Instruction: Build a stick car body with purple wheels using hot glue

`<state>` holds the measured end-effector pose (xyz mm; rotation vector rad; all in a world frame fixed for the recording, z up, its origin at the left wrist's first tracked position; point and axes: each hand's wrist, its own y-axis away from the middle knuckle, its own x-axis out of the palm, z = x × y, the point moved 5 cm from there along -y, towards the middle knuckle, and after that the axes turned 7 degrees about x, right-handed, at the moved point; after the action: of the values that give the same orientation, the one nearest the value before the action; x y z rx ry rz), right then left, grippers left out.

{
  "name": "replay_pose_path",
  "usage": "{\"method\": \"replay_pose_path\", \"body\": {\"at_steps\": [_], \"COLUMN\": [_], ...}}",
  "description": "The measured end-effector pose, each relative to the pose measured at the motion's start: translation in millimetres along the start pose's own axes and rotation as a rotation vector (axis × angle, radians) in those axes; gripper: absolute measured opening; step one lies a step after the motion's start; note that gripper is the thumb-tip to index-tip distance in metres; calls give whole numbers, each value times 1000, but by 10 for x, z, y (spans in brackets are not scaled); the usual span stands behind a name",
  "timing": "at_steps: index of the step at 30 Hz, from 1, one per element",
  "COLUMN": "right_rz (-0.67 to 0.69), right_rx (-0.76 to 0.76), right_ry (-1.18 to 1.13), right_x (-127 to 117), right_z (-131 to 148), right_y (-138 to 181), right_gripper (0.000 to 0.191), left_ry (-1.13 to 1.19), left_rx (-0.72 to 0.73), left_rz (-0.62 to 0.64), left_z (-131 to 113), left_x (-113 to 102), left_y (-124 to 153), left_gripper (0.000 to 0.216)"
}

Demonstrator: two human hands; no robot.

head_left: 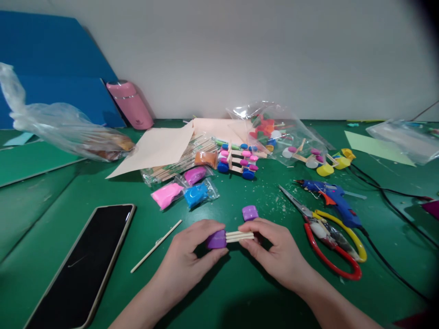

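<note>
- Now, left hand [181, 256] pinches a purple block [216, 239] between fingertips
- Right hand [284, 252] pinches pale sticks [234, 236] at that block's three o'clock
- Purple cube [250, 213]: sticks' one o'clock

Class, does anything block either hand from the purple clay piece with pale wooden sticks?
Nothing visible: the left hand holds the purple clay piece, the right hand its pale wooden sticks. The second purple clay piece lies beyond, not between.
</note>
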<state>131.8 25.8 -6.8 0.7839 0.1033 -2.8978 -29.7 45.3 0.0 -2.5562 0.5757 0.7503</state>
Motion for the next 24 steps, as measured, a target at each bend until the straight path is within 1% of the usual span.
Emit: {"method": "replay_pose_path", "body": {"at_steps": [24], "right_rz": [5], "right_rx": [-6], "right_ry": [21], "right_x": [-3], "right_z": [9], "right_y": [0], "right_gripper": [10], "left_ry": [0], "left_rx": [-5], "left_rz": [2], "left_z": [10], "left_x": [-7], "left_y": [14], "left_gripper": [26]}}
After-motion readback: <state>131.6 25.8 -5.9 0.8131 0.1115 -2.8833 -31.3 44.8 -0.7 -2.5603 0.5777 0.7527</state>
